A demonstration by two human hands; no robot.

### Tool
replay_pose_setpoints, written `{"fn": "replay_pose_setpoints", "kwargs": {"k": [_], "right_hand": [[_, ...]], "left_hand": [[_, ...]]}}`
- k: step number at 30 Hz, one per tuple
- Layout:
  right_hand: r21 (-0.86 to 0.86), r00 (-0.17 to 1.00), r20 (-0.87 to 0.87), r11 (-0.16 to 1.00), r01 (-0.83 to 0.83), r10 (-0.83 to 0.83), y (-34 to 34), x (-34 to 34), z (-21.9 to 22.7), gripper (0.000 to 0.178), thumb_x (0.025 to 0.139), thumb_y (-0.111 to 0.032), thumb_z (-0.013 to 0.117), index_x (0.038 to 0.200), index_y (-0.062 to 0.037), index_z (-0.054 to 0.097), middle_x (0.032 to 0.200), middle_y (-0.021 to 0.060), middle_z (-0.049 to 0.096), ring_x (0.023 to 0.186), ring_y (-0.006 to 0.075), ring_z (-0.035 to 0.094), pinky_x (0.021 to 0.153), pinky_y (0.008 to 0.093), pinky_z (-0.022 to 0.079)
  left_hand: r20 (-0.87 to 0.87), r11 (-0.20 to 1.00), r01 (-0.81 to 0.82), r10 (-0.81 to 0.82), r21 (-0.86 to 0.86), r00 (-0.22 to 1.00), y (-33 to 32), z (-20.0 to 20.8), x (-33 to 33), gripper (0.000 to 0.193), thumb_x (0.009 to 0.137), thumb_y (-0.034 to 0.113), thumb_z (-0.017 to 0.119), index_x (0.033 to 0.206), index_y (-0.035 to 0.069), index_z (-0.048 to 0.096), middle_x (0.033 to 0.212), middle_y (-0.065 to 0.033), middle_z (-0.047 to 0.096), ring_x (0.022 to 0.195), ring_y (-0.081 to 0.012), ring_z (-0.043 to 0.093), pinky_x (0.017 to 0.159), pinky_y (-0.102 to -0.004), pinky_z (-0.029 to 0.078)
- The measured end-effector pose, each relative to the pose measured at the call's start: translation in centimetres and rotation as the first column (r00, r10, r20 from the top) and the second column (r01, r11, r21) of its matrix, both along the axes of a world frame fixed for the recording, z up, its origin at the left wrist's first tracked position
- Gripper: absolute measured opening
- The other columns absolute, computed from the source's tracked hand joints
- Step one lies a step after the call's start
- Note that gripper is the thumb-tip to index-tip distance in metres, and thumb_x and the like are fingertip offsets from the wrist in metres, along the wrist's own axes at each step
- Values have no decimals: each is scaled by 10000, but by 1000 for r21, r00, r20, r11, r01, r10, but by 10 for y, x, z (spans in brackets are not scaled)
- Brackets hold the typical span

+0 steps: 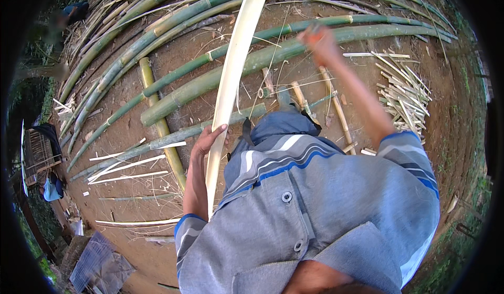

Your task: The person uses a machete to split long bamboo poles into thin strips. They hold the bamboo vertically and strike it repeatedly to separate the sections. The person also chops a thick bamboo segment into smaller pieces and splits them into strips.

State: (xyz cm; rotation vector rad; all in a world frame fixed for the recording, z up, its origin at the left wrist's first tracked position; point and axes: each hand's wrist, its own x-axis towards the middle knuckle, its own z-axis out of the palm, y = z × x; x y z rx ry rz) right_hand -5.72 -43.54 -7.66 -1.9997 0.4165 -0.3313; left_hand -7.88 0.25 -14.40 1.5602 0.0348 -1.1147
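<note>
My left hand (210, 139) is closed around the edge of a long, pale split bamboo strip (234, 68), thumb on its inner face. The strip stands upright along my left side, from beside my left sleeve up past the top of the view. My right hand (323, 47) is stretched out ahead to the right, smeared by motion, above the thick green bamboo pole. It is closed on a blurred orange object (313, 34); its kind I cannot make out. My lap (283, 126) is under dark cloth.
Long green bamboo poles (210, 81) lie across the ground ahead. A pile of short pale sticks (401, 91) is at the right. More pale strips (131, 170) lie at the left, beside a yellowish bamboo pole (170, 149). Corrugated sheets (94, 262) lie at the near left.
</note>
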Motion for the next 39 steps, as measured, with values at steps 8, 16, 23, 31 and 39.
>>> {"fn": "replay_pose_setpoints", "kwargs": {"k": [8,16,23,31,39], "right_hand": [[-222,989,-81,965,-137,122,202,-54,-9,369,701,-373,718,843,-76,552,695,146,596,651,352,595,578,417,474],[-553,916,-154,736,-390,370,219,-123,-9,288,696,-193,650,918,-115,483,754,100,599,684,311,619,566,437,481],[-695,901,-231,586,-416,366,196,-114,-15,273,697,-167,642,910,-109,481,767,85,585,707,285,625,559,418,501],[-845,848,-242,327,-423,471,130,-101,15,283,660,-161,664,890,-130,503,726,68,582,708,245,632,575,387,505],[-911,973,-134,410,-46,-188,-43,-34,93,291,715,-196,597,995,-165,527,740,148,643,687,339,631,593,453,486]], "left_hand": [[24,999,-28,29,-32,999,7,8,6,346,847,327,617,893,-13,577,695,-78,597,588,-151,586,551,-290,503],[-86,970,45,-67,-239,994,24,11,12,376,697,53,747,989,41,509,738,-64,596,615,-156,596,527,-296,516],[-98,974,146,-164,-171,982,16,20,3,353,707,74,739,978,25,518,740,-51,576,604,-146,578,529,-286,505],[17,966,37,-34,-256,999,3,48,-26,226,741,81,702,898,29,548,681,-52,569,592,-149,562,534,-285,474],[-48,973,68,-80,-220,996,7,37,-26,205,727,48,708,860,19,554,697,-55,571,561,-139,569,502,-285,500]]}}
